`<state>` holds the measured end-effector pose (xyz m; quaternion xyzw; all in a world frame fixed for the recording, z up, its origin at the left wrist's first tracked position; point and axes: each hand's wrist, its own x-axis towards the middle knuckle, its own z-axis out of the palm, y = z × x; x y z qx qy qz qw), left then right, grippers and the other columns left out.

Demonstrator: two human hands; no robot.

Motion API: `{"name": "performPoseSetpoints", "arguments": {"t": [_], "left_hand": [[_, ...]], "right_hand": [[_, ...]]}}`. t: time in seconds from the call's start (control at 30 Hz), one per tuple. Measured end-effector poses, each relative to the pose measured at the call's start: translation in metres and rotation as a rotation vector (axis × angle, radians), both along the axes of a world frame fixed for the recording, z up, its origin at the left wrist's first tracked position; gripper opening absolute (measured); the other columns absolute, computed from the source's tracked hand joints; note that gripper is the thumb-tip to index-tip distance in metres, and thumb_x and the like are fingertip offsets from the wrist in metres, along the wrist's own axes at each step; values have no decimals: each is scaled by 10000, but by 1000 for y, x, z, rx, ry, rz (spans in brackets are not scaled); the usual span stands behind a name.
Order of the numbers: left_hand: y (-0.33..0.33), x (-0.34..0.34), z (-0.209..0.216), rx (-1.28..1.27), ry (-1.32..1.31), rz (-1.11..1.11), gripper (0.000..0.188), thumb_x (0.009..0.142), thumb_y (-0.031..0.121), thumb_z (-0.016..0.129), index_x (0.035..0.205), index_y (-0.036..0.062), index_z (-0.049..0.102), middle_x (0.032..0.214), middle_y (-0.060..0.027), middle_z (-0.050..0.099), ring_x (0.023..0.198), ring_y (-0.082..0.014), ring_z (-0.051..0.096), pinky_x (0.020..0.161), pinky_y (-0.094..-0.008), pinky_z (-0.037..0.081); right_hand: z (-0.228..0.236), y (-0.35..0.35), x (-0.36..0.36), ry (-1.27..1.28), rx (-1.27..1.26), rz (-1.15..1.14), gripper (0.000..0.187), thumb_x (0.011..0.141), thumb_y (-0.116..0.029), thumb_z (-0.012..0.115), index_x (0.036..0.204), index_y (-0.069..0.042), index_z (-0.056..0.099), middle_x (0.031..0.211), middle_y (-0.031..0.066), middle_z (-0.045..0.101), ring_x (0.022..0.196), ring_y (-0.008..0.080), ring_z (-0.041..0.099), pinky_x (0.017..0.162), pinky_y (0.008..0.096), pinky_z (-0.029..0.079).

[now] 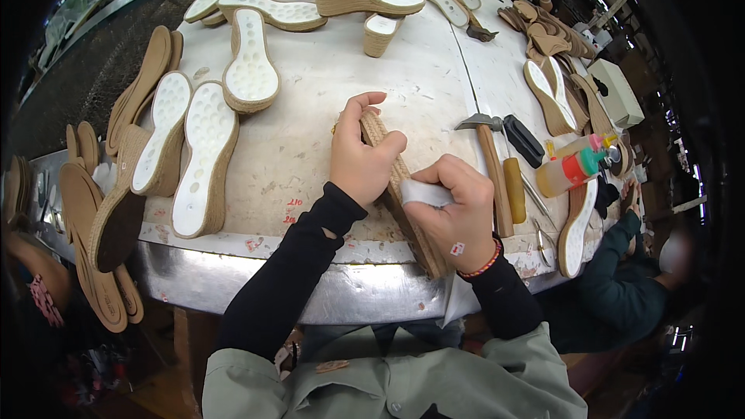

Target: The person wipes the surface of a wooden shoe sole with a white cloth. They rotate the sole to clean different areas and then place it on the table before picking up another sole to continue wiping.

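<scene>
A braided, rope-covered shoe sole [425, 244] stands on its edge in front of me, slanting from upper left to lower right. My left hand [358, 159] is closed round its far end, fingers over the far side and thumb on the near side. Pinched in my right hand [462, 208] is a white piece [427, 194], cloth or paper, pressed against the sole's side. More of that white material hangs below my right wrist. To the right of my hands lie a hammer [489, 163] with a wooden handle and a yellow-handled pointed tool [513, 186].
Several wedge soles with white tops [206, 159] lie left and far on the white table [310, 70]. Brown insoles [147, 81] stand at left. Glue bottles [570, 171], a black tool [524, 140] and pliers [543, 244] lie right. A co-worker's sleeve [621, 264] is at right.
</scene>
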<state>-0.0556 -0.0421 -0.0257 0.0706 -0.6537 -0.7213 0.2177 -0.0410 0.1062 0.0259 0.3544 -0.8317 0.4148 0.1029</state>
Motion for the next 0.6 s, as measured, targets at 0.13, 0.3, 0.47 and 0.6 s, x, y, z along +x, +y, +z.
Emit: {"name": "performPoseSetpoints", "arguments": {"t": [0.13,0.3,0.47,0.6], "left_hand": [[1,0,-3,4,58,50,472,667,101,619,1116,15,501,1026,-128,514,975,-219,493,875,-312,402],[2,-1,-3,-42,48,75,457,668,99,613,1101,4,504,1031,-134,517,979,-227,496,883,-323,400],[2,1,-3,-9,33,70,453,668,100,612,1096,2,505,1027,-131,519,979,-224,495,885,-325,398],[2,-1,-3,-42,43,74,452,667,100,610,1095,-2,506,1028,-134,525,986,-230,498,889,-329,399]], "right_hand": [[0,-1,0,-32,-20,16,161,604,-15,680,727,9,579,669,116,545,588,241,558,527,310,427],[-3,-2,-1,-119,-44,-7,151,607,-14,670,724,18,582,646,99,530,573,198,530,530,283,408],[-5,2,-3,-156,-105,55,139,613,-4,648,738,27,594,647,76,531,582,135,503,544,255,390],[-1,-3,-3,-119,-41,-4,160,602,-3,647,750,27,594,650,79,533,586,142,508,548,257,391]]}}
